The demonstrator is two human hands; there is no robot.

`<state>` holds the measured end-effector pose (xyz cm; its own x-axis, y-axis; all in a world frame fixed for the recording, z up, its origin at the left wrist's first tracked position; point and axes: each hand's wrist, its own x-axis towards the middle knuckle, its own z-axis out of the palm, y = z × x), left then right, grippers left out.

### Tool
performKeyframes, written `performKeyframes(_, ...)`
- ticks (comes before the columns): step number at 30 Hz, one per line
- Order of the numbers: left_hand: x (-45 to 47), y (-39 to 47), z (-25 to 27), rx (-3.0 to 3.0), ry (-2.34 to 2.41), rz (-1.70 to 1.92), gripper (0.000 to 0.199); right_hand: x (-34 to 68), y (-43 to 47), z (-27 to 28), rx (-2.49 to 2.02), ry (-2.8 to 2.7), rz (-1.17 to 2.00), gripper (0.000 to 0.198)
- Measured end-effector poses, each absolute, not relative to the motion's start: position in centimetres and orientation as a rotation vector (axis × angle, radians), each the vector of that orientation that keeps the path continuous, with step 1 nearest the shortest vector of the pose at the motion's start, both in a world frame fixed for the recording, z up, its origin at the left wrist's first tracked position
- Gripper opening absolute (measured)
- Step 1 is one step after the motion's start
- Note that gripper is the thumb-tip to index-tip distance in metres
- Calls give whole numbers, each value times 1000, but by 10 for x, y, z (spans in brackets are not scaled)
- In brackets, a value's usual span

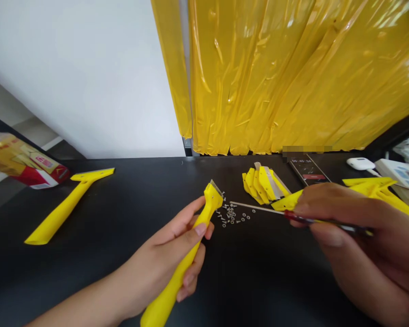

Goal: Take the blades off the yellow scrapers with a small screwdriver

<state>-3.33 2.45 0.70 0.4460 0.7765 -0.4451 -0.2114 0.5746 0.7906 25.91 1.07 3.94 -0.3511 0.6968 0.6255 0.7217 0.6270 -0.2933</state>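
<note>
My left hand (177, 250) is closed round the handle of a yellow scraper (187, 265), its head with a metal blade tilted up and away from me. In my right hand (357, 245) is a thin screwdriver (295, 217), gripped between thumb and fingers. Its shaft points left, and the tip ends above or beside a scatter of small screws and nuts (231, 213), apart from the scraper head. Behind them lies a pile of yellow blade covers (264, 184) with metal blades among them.
Another yellow scraper (64, 204) lies at the left beside a red and gold package (23, 159). Behind my right hand are more yellow scraper parts (378, 188), a phone (308, 169), and a white earphone case (360, 163). Yellow plastic sheeting (276, 77) hangs at the table's back edge.
</note>
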Motion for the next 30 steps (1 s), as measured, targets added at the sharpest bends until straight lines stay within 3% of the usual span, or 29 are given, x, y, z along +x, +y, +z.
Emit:
performKeyframes(4,-30,28,10,756,806,724,24,249,17,46,-1068,-2072,77,7)
performKeyframes(11,-31,26,10,671,847,681,27,250,20,44,-1107,-2061,63,7)
performKeyframes(15,-29,23,11,664,854,632,39,250,20,44,-1103,-2088,99,7)
performKeyframes(26,-30,26,6,763,833,600,19,248,22,49,-1080,-2135,39,8)
performKeyframes(30,-30,26,1,900,857,540,33,250,22,47,-1086,-2167,-131,12)
